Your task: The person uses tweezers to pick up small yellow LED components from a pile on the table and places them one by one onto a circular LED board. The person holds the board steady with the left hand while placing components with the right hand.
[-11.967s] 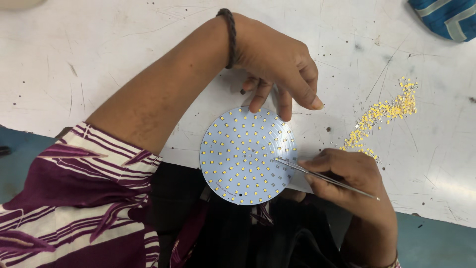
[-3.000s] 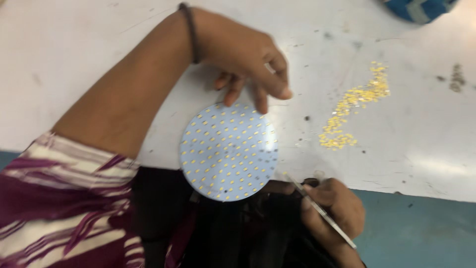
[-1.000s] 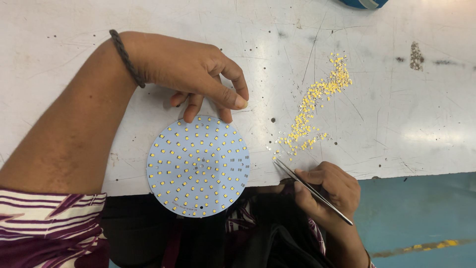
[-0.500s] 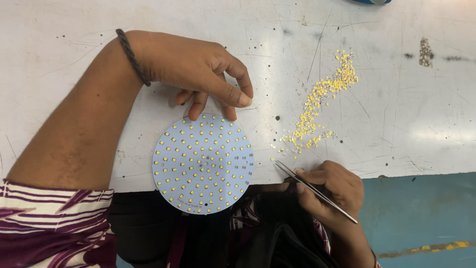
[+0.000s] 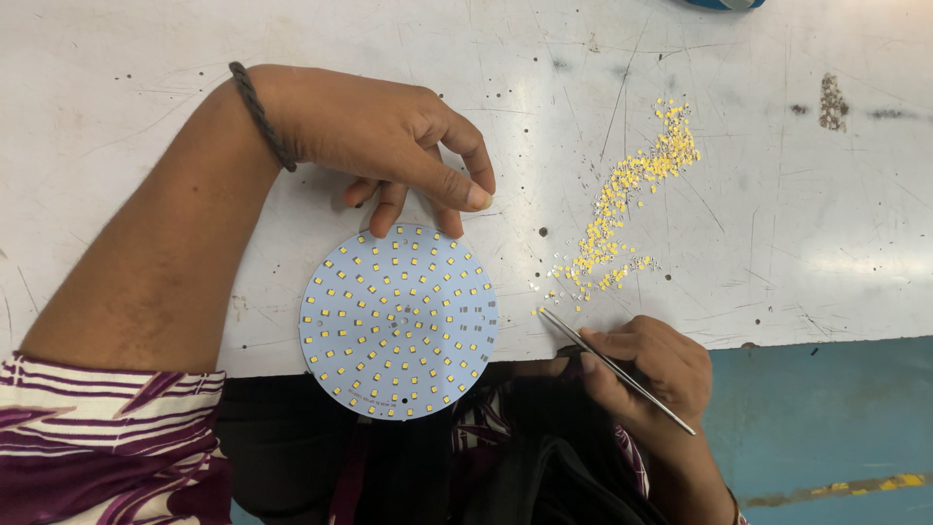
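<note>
A round white circuit disc (image 5: 398, 321) dotted with small yellow chips lies at the table's near edge, partly overhanging it. My left hand (image 5: 389, 141) rests on the table just behind the disc, with its fingertips touching the disc's far rim. My right hand (image 5: 646, 369) holds thin metal tweezers (image 5: 612, 367) at the table edge. The tweezer tips point toward the near end of a trail of loose yellow chips (image 5: 622, 199).
The white worktable (image 5: 146, 78) is scratched and speckled. A dark smudge (image 5: 829, 100) marks it at the far right. A blue object (image 5: 724, 4) peeks in at the top edge. Blue floor (image 5: 826, 418) shows to the lower right.
The view has drifted slightly, so the disc and chips sit a little further right. My right hand with the tweezers has edged up toward the chip trail. My left hand stays on the disc's rim.
</note>
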